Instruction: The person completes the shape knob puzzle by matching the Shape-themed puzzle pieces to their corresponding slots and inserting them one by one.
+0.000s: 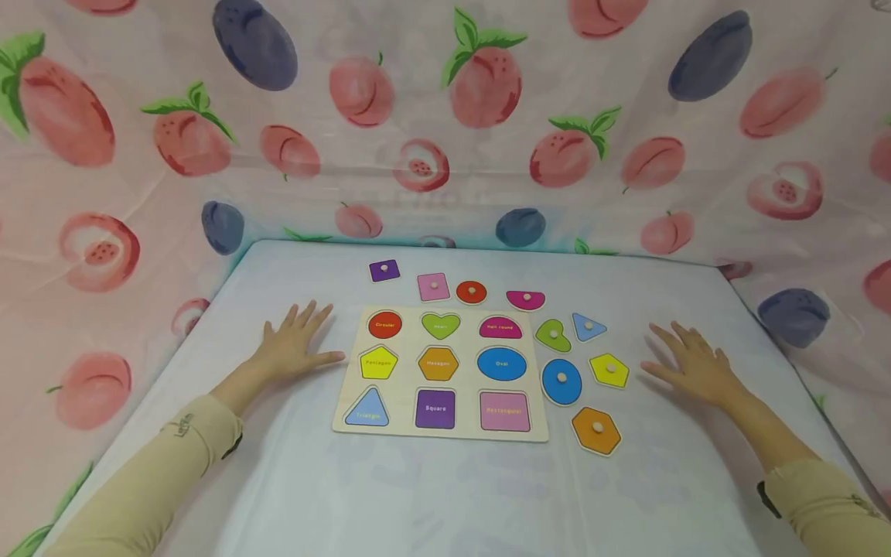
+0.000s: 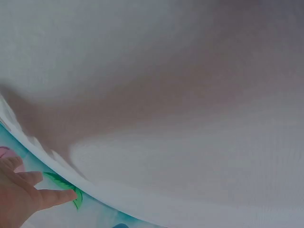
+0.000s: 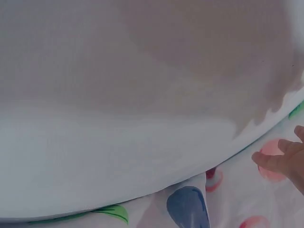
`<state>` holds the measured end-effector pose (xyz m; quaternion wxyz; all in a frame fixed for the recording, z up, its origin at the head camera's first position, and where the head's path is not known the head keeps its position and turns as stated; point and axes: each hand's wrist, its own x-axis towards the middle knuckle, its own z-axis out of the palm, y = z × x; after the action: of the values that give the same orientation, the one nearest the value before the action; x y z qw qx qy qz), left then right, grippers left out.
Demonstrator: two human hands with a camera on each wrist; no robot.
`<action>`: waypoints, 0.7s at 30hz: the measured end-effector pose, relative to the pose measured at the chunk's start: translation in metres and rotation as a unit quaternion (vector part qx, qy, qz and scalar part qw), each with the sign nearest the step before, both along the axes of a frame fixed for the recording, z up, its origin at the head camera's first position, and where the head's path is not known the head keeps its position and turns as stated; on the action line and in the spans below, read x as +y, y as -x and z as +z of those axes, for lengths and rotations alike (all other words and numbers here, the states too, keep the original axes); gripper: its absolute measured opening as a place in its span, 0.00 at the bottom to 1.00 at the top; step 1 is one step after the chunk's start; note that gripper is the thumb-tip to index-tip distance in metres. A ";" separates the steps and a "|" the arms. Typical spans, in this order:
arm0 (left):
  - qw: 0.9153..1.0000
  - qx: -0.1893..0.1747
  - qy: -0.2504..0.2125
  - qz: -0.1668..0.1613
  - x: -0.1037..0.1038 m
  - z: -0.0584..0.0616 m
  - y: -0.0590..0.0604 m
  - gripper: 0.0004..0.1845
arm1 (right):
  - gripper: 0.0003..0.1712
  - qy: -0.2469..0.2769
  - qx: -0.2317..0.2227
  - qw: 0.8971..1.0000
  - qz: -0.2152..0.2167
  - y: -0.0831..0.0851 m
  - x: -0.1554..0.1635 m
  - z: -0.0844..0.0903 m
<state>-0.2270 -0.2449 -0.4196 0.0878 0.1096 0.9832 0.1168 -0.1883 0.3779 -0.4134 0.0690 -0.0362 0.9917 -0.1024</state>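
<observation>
The left hand (image 1: 295, 344), left of centre in the head view, has its fingers spread wide and holds nothing. The right hand (image 1: 699, 370), right of centre, is likewise spread and holds nothing. Each wrist view shows fingers at a lower corner and a shadow on the white table (image 1: 480, 503); whether either hand touches the table I cannot tell.

Between the hands, at the middle of the frame, lies the board (image 1: 468, 375), flat, with nine labelled coloured shapes printed in three rows. The left thumb points at its left edge, near it.

Nine knobbed pieces lie off the printed shapes. Nearest the right hand is the yellow pentagon (image 1: 602, 366); left of it, the blue oval (image 1: 557, 393) and green heart (image 1: 545, 331) sit just beside the board's right edge. The blue triangle (image 1: 583, 334) lies right of the heart, the orange hexagon (image 1: 592, 443) below the oval. Above the board, from left to right, are the purple square (image 1: 376, 275), pink rectangle (image 1: 428, 294), red circle (image 1: 465, 296) and magenta half-round (image 1: 517, 299).

Beige sleeves (image 1: 139, 487) enter from both lower corners. A fruit-print curtain (image 1: 390, 39) fills the top and sides.
</observation>
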 end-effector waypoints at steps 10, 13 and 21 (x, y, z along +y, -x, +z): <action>1.000 0.012 0.001 -0.007 0.003 0.001 0.001 0.52 | 0.50 0.028 0.006 1.000 0.010 0.001 -0.007 0.002; 1.000 0.022 0.002 -0.010 0.004 0.002 0.002 0.50 | 0.49 0.025 0.002 1.000 0.009 0.002 -0.010 0.004; 0.997 0.077 -0.007 -0.032 0.004 0.004 0.001 0.38 | 0.44 0.028 0.003 1.000 0.004 0.006 -0.017 0.012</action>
<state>-0.2276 -0.2414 -0.4155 0.0151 0.1498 0.9822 0.1120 -0.1939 0.3607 -0.4017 0.0653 -0.0423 0.9885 -0.1294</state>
